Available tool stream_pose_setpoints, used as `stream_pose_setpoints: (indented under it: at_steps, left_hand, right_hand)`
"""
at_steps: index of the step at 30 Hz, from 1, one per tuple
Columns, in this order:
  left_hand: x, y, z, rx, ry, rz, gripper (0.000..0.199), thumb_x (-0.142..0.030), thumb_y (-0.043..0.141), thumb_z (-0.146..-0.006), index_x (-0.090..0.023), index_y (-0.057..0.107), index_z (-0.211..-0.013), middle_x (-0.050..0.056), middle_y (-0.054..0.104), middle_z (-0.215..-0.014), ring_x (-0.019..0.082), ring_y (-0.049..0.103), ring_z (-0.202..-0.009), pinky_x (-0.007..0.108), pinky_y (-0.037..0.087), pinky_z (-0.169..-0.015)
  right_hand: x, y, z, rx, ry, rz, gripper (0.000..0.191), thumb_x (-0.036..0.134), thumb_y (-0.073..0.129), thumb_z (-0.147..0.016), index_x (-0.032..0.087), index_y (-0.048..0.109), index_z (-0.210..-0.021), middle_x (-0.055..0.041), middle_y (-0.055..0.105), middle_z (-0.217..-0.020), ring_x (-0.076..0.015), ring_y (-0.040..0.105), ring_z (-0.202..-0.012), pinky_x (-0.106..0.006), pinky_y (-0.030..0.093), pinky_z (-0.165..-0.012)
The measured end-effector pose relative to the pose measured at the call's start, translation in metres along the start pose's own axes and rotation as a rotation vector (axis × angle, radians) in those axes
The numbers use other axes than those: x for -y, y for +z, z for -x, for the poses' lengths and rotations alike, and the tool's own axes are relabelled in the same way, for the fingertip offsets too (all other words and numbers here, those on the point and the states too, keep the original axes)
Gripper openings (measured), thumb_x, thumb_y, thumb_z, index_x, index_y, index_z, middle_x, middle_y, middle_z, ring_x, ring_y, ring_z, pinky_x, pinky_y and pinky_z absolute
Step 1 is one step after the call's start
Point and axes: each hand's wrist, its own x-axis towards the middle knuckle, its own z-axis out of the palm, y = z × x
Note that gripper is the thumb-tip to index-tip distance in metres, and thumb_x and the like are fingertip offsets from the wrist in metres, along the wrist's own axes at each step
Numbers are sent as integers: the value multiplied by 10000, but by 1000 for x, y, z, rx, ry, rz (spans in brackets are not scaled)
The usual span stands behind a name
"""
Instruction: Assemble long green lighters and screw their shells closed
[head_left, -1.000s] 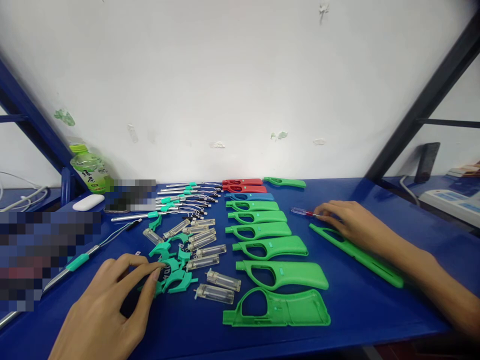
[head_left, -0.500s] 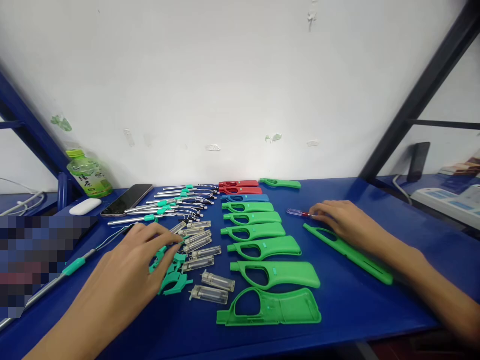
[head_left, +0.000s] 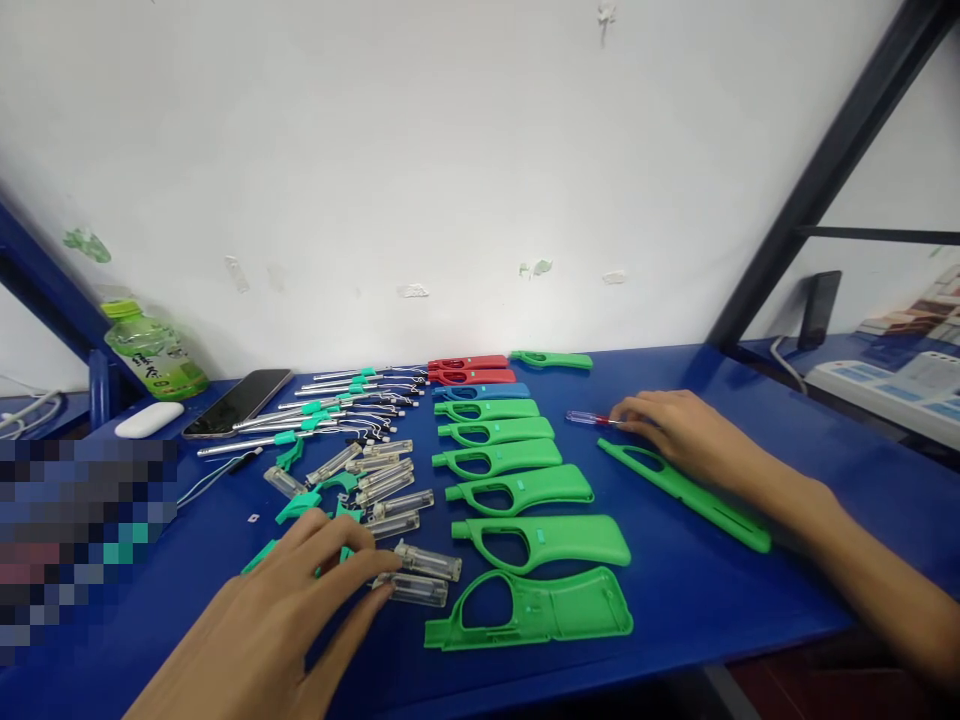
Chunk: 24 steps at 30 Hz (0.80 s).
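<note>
My left hand reaches to the near group of clear lighter tanks. Its thumb and forefinger close on the left end of the nearest clear lighter tank, which lies on the table. Another clear tank is just behind it. Teal plastic triggers are partly hidden beyond this hand. My right hand rests with curled fingers at the shaft of a small clear-handled screwdriver; the fingertips hide the shaft's end. Below that hand lies a narrow green casing half.
Green lighter casings form a column on the blue table, with blue and red ones behind. Metal lighter tubes with wires, a phone, a white case and a bottle are at left.
My left hand has moved right and nearer, from the teal triggers to the nearest clear tank. My right hand stays by the screwdriver. The whole view has shifted slightly.
</note>
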Motion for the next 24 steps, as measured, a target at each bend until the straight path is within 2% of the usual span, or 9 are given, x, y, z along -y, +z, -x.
stream_pose_setpoints:
  at_steps: [6, 8, 13, 17, 21, 24]
  left_hand:
    - [24, -1, 16, -40, -21, -95, 402, -560, 434, -1120, -387, 793, -1072, -20, 792, -1081, 203, 762, -972, 262, 638, -738]
    - [26, -1, 19, -6, -16, -87, 388, -540, 449, -1118, -387, 801, -1063, -23, 801, -1086, 201, 773, -1004, 237, 639, -729]
    - [14, 1, 18, 101, -82, 14, 333, -485, 497, -1103, -388, 816, -1103, -7, 796, -1112, 186, 796, -965, 200, 631, -660]
    - [6, 0, 8, 67, -45, 11, 410, -527, 461, -1108, -369, 834, -1043, 5, 802, -997, 176, 809, -825, 204, 625, -591]
    - [3, 1, 2, 46, 52, -16, 439, -482, 424, -1132, -379, 835, -1018, -26, 817, -955, 159, 818, -815, 190, 644, -654]
    - [3, 3, 6, 115, 48, -30, 367, -386, 457, -1120, -389, 823, -1089, -39, 827, -1013, 157, 820, -871, 179, 648, -716]
  right_hand:
    - [3, -5, -1, 18, -6, -14, 240, 393, 657, -1078, 190, 718, -1190, -55, 756, -1123, -188, 738, -944, -406, 633, -881]
    - [4, -6, -2, 18, -8, -21, 240, 393, 653, -1080, 188, 719, -1186, -52, 758, -1109, -189, 739, -940, -408, 631, -882]
    - [4, -7, -1, 20, -10, -29, 242, 400, 630, -1092, 192, 721, -1173, -44, 758, -1068, -184, 736, -912, -401, 624, -871]
    - [3, -7, -1, 17, -11, -32, 268, 425, 615, -1097, 191, 719, -1176, -44, 759, -1056, -183, 733, -901, -398, 619, -864]
    - [4, -6, -1, 11, -12, -46, 300, 429, 542, -1124, 195, 723, -1171, -51, 767, -1039, -193, 735, -893, -399, 601, -853]
    - [7, -8, -1, -1, -13, -56, 332, 396, 469, -1139, 206, 740, -1152, -78, 785, -1034, -223, 747, -892, -400, 585, -836]
